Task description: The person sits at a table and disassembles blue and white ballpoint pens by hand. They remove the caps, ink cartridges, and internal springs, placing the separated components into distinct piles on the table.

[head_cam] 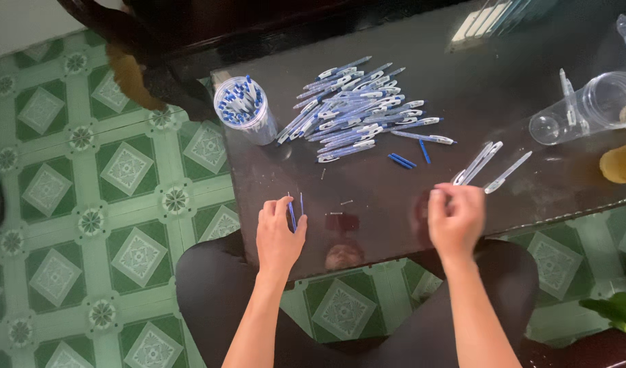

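Blue refills [294, 211] stand pinched in the left hand [279, 235] at seven o'clock on the dark worktop [477, 95], while the right hand [455, 218], curled shut on something unseen at five o'clock, should steady before feeding one into a clear barrel [507, 172].

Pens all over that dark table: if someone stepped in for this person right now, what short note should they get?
Left hand: holds thin blue refills upright between its fingertips, near the table's front edge.
Right hand: curled shut and blurred; what it holds cannot be told. It is just below a few clear pen barrels.
On the dark table: a pile of blue pens at the middle back, a clear cup of pens to its left, loose blue refills and a clear cup lying on its side at right.
Done: piled and cupped pens look assembled.
Left: the loose barrels and refills.
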